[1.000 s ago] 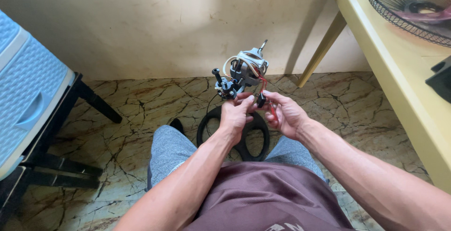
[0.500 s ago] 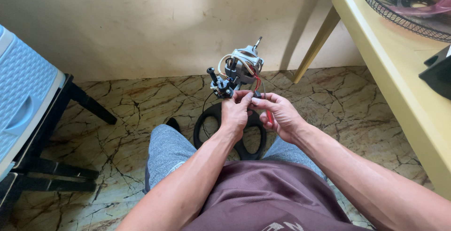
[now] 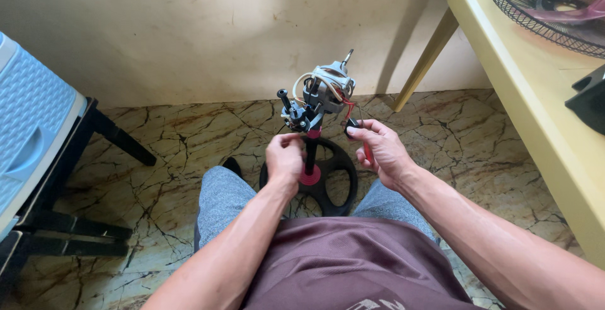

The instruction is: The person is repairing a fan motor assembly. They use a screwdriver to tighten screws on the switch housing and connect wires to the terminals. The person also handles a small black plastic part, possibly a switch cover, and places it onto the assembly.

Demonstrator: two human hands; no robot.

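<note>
A bare fan motor [image 3: 322,96] with grey metal housing and coloured wires sits on top of a black stand pole with a round black base [image 3: 334,177] on the floor between my knees. My left hand [image 3: 285,157] pinches something small just below the motor, at the top of the pole. My right hand [image 3: 378,149] is closed on a red-handled tool, its fingertips at a small black part beside the motor's red wires.
A yellow table [image 3: 535,114] runs along the right, carrying a black wire fan grille [image 3: 548,7] with a pink blade and a black object. A light blue plastic cabinet [image 3: 31,133] on a black frame stands left. Marbled tile floor and a beige wall lie ahead.
My left hand has slid down from the motor to just beneath it. My right hand has moved slightly apart from it, still near the wires.
</note>
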